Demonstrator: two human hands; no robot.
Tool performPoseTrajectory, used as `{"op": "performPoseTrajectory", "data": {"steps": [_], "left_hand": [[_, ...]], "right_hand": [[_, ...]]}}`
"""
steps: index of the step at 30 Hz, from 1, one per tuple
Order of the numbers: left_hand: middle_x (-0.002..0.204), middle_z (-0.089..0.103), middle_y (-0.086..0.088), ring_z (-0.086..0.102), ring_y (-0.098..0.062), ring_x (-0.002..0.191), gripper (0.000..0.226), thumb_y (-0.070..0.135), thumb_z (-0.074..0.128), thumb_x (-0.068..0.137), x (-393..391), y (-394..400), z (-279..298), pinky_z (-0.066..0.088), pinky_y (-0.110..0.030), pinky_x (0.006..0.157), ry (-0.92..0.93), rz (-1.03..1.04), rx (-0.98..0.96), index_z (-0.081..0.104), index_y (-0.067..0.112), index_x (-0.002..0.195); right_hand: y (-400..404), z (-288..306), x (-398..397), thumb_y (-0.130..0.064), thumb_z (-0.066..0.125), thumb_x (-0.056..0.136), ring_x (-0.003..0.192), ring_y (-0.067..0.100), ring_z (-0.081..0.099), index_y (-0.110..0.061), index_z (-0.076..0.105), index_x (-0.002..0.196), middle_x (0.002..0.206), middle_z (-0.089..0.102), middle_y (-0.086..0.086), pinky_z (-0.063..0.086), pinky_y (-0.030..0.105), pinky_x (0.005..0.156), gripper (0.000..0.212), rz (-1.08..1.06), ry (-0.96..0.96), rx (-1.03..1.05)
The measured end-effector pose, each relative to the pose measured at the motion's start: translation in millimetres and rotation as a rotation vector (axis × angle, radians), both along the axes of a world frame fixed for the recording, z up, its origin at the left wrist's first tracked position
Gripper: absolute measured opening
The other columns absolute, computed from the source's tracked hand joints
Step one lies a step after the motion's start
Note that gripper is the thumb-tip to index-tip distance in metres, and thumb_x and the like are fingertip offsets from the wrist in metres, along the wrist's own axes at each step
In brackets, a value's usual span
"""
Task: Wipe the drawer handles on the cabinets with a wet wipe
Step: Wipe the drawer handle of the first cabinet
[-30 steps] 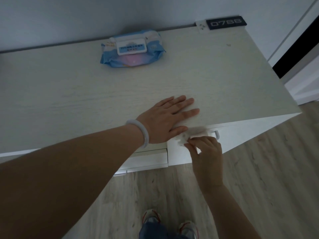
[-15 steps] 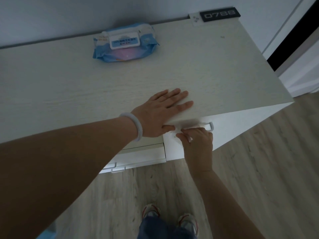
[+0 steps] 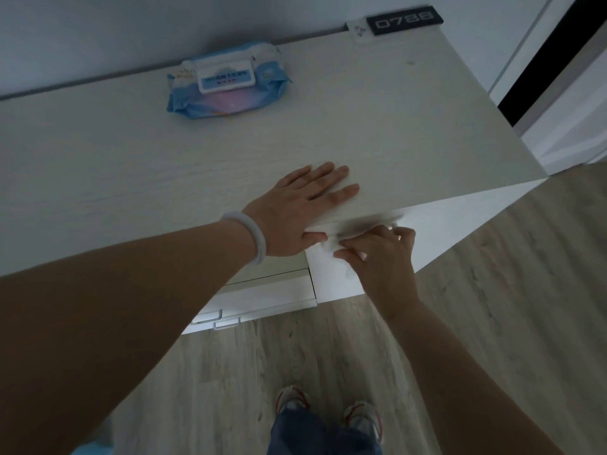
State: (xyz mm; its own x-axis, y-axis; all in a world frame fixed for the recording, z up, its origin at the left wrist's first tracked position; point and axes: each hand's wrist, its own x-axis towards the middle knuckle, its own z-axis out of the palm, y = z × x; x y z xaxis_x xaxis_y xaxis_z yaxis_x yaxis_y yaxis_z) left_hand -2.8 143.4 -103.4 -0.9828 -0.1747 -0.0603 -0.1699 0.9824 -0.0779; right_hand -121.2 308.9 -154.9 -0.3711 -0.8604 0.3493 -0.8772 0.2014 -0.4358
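Pinching the wet wipe [image 3: 331, 246] with my right hand [image 3: 381, 257], along the sideways-running handle [image 3: 368, 224]; left hand [image 3: 295, 211] stays flat, released; wipe has slid left.

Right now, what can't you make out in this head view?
- Drawer handle: motion-blurred, mostly covered by the right hand.
- Wet wipe: only a blurred white scrap shows between the left hand and the right hand.
- Wipes pack label: print too small to read.
- Lower drawers: fronts hidden by the cabinet top and left forearm.
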Motion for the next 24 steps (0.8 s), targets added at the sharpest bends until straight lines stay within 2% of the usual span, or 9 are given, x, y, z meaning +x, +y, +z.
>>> {"op": "performPoseTrajectory", "data": {"steps": [4,7,11,16,19,24], "left_hand": [[0.162,-0.004,-0.002,-0.003,-0.020,0.149,0.089,0.046,0.056,0.087,0,1,0,0.005,-0.039,0.121,-0.003,-0.003,-0.015,-0.001,0.027,0.153],[0.162,-0.004,-0.002,-0.003,-0.020,0.149,0.089,0.046,0.055,0.087,0,1,0,0.005,-0.039,0.121,0.002,-0.005,-0.021,-0.001,0.027,0.153],[0.162,-0.003,-0.003,-0.001,-0.021,0.149,0.090,0.046,0.057,0.087,0,2,0,0.008,-0.041,0.121,0.004,0.002,-0.017,0.000,0.026,0.153],[0.162,-0.002,-0.003,-0.001,-0.021,0.149,0.088,0.046,0.055,0.088,0,1,0,0.009,-0.041,0.121,0.011,-0.004,-0.015,0.001,0.026,0.153],[0.162,-0.002,-0.003,-0.001,-0.021,0.149,0.087,0.046,0.055,0.088,0,1,1,0.008,-0.041,0.121,0.012,-0.007,-0.021,0.001,0.025,0.153],[0.162,-0.004,-0.003,-0.002,-0.021,0.149,0.087,0.046,0.054,0.088,0,2,1,0.008,-0.041,0.121,0.002,-0.008,-0.018,0.000,0.025,0.154]], "right_hand": [[15,-1,-28,-0.038,0.068,0.080,0.083,0.013,0.065,-0.027,0.076,0.081,0.079,0.074,-0.012,0.021,0.031,0.090,0.014,-0.012,0.016,-0.032],[13,-1,-21,-0.033,0.073,0.077,0.083,0.015,0.066,-0.026,0.077,0.082,0.079,0.074,-0.011,0.022,0.033,0.091,0.010,-0.043,0.015,-0.027],[0,-3,0,-0.038,0.065,0.080,0.075,0.013,0.065,-0.027,0.076,0.077,0.074,0.073,-0.011,0.025,0.033,0.090,0.016,0.021,0.034,0.031],[19,-2,-39,-0.032,0.065,0.082,0.080,0.012,0.067,-0.026,0.076,0.088,0.083,0.074,-0.011,0.025,0.034,0.092,0.013,0.062,0.092,-0.013],[13,-2,-25,-0.031,0.065,0.080,0.080,0.013,0.067,-0.025,0.076,0.086,0.082,0.075,-0.011,0.025,0.034,0.093,0.013,0.033,0.065,0.019],[7,-5,-25,-0.034,0.063,0.082,0.081,0.009,0.068,-0.027,0.076,0.091,0.084,0.074,-0.013,0.025,0.032,0.097,0.017,0.146,0.092,0.050]]}}
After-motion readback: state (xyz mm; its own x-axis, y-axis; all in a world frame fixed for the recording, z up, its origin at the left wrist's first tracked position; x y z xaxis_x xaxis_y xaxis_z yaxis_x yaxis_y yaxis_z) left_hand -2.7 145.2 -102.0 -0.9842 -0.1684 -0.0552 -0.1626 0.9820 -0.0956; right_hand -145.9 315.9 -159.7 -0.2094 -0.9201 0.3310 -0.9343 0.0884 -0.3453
